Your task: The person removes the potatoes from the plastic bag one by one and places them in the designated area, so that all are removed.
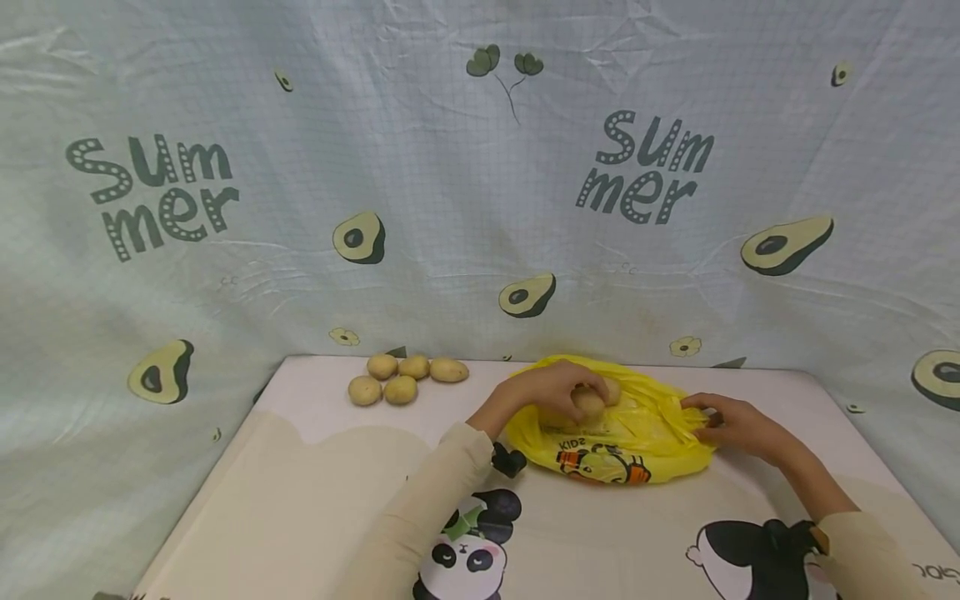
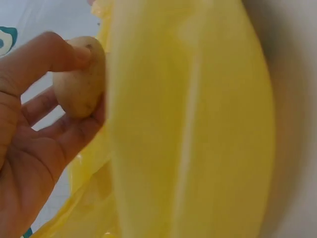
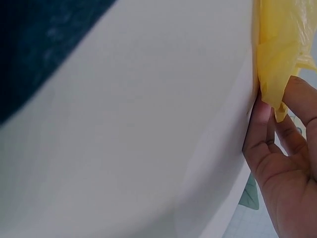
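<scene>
A yellow plastic bag point(image 1: 660, 454) with a printed cartoon lies on the table, right of centre. At its mouth my left hand point(image 1: 551, 390) holds a potato point(image 1: 588, 405) between thumb and fingers. Another potato point(image 1: 612, 390) shows just behind it against the yellow plastic. The left wrist view has the held potato point(image 2: 79, 82) beside a large fold of the bag point(image 2: 193, 119). On the bag's right side my right hand point(image 1: 742, 427) pinches its edge; in the right wrist view a gathered corner of plastic point(image 3: 275, 74) sits between thumb and fingers.
Several potatoes point(image 1: 401, 389) are grouped at the back left of the pale table point(image 1: 315, 483), which carries panda and figure prints. Behind the table's far edge hangs a sheet point(image 1: 435, 167) printed with avocados and lettering.
</scene>
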`<action>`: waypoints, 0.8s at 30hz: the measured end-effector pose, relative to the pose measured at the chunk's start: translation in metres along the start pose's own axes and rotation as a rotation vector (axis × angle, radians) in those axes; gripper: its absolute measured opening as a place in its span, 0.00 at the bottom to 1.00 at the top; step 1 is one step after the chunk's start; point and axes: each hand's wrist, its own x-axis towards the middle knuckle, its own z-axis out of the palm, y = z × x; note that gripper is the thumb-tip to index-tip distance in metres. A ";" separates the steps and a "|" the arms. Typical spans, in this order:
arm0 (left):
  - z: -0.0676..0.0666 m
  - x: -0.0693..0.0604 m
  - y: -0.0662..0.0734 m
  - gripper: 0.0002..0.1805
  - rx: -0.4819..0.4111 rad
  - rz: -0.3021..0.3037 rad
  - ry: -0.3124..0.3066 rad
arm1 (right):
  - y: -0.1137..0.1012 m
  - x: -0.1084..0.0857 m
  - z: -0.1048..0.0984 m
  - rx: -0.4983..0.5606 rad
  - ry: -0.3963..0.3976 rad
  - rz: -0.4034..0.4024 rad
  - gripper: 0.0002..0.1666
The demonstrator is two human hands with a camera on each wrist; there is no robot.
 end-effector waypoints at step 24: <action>-0.013 -0.040 0.010 0.18 -0.514 0.029 0.244 | -0.004 -0.006 0.007 0.003 0.017 -0.019 0.29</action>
